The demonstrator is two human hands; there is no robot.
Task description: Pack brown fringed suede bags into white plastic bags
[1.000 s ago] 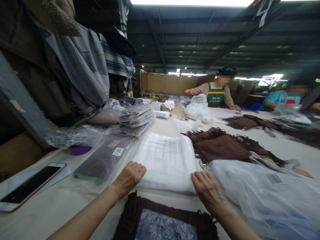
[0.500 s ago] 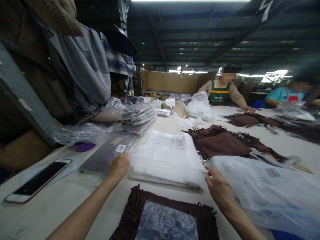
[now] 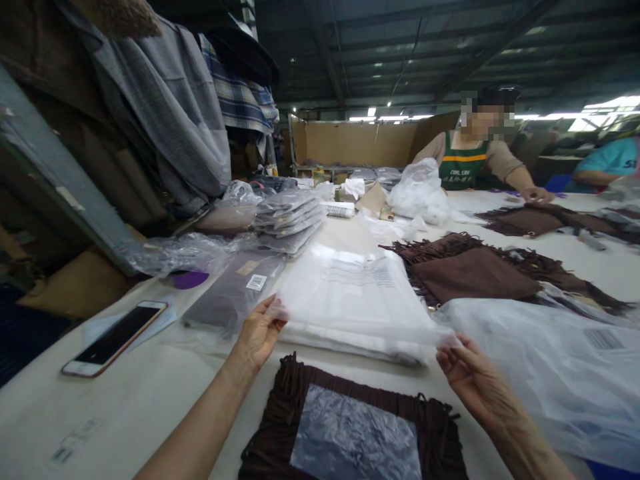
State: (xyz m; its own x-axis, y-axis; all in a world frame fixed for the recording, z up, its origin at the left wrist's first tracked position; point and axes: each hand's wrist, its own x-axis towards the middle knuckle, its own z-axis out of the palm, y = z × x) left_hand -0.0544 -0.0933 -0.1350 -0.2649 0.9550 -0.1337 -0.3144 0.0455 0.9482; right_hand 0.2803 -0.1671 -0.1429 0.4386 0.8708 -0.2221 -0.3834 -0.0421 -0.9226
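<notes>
A translucent plastic bag [image 3: 357, 303] with printed lines lies on top of a stack of similar bags in front of me. My left hand [image 3: 261, 328] pinches its near left corner, and my right hand [image 3: 467, 367] pinches the near right corner. Its near edge is lifted and stretched between them, a little above the stack. Closer to me lies a dark brown fringed bag [image 3: 265, 427] with a crinkled clear-and-grey sheet [image 3: 357, 437] on it.
On the left are a phone [image 3: 117, 339], a grey packaged item [image 3: 233, 287] with a barcode label and a pile of grey packets [image 3: 290, 220]. To the right, brown fringed bags [image 3: 470, 277] lie beside a large plastic bag [image 3: 545, 353]. A co-worker in a green apron [image 3: 463, 163] stands across the table.
Both hands have closed on the top bag's near corners and raised its edge off the stack. The whole view has shifted, so things appear farther right and slightly higher.
</notes>
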